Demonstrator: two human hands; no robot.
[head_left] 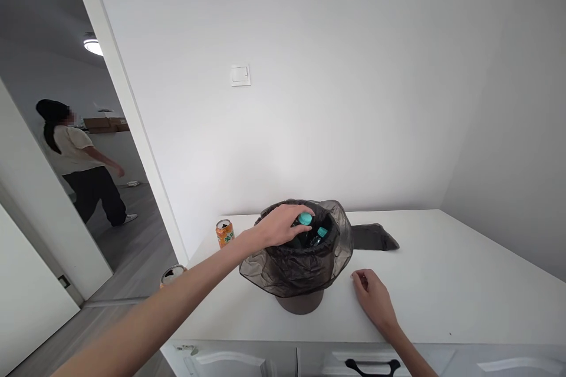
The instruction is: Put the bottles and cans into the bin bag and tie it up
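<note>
A dark bottle with a round teal cap stands inside a brown bin lined with translucent black plastic — its cap gripped between your left hand's fingers. A second teal-capped bottle leans just right. Your right hand, fingers loosely closed, rests near right on the white countertop.

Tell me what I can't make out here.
In the head view:
Lower parts of the two teal-capped bottles: hidden behind the dark bin liner.
Most of the nearer can: behind the left forearm.
Palm of the right hand: its back hides it.
Cabinet front: cut by the bottom edge.
</note>
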